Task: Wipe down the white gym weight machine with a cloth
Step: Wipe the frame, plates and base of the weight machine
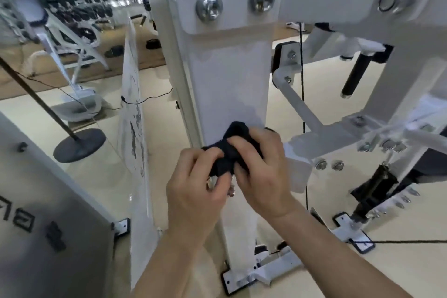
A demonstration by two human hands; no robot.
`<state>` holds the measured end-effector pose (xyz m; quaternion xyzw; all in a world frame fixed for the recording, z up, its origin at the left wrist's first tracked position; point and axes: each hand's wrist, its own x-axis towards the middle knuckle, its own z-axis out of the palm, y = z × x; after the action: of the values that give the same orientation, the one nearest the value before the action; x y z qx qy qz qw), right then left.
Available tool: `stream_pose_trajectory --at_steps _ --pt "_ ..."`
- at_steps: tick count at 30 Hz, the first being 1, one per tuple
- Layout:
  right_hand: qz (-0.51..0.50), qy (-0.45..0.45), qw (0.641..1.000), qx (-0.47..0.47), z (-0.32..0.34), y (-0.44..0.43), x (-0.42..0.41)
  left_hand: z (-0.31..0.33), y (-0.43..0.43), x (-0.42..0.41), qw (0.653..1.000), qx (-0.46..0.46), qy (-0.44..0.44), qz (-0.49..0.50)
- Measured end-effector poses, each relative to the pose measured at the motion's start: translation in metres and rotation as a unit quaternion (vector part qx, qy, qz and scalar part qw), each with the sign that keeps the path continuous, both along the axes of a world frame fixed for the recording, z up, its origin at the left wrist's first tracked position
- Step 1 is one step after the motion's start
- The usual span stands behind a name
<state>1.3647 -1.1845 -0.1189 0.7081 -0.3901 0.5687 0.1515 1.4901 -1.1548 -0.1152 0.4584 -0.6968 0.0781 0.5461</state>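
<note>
One dark cloth [232, 150] gripped by left hand [193, 189] and right hand [262, 172] at one white post [232, 80], three chrome bolts [208, 6] above, cream floor [362, 273], perhaps mirror [48, 31] far left.

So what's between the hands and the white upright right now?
Only the dark cloth, bunched and gripped by the left hand and right hand, in front of the white upright; head view.

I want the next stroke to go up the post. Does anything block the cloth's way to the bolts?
Nothing visible does: the post is bare from the cloth up to the bolts.
</note>
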Motion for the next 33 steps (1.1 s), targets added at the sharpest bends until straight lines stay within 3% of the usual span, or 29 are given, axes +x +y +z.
stream_pose_trajectory --at_steps 5,8,15,18,21,25,29,33 --pt "0.020 -0.096 0.976 -0.196 0.096 -0.035 0.008 0.083 -0.038 0.005 0.968 -0.243 -0.041 0.050" --pt "0.029 -0.080 0.978 -0.189 0.091 -0.036 0.011 0.090 -0.049 -0.001 0.955 -0.290 -0.042 0.049" --pt "0.026 0.030 0.988 -0.150 -0.015 -0.021 -0.015 0.002 -0.039 0.000 0.972 -0.234 -0.017 -0.001" --pt "-0.001 0.008 0.985 -0.172 -0.054 -0.017 -0.018 -0.038 -0.028 -0.002 0.974 -0.225 -0.015 -0.011" --pt "-0.018 -0.022 0.975 -0.219 -0.084 -0.017 -0.018 -0.060 -0.020 -0.002 0.957 -0.272 -0.104 0.013" --pt "-0.027 -0.034 0.986 -0.161 -0.137 -0.005 -0.015 -0.096 -0.007 -0.004 0.947 -0.250 -0.191 0.059" --pt "-0.047 -0.002 0.992 -0.121 -0.133 0.006 -0.027 -0.097 0.006 -0.012 0.951 -0.196 -0.223 0.085" --pt "-0.009 0.002 0.994 -0.109 -0.096 0.013 -0.021 -0.068 0.009 -0.010 0.975 -0.162 -0.130 0.074"
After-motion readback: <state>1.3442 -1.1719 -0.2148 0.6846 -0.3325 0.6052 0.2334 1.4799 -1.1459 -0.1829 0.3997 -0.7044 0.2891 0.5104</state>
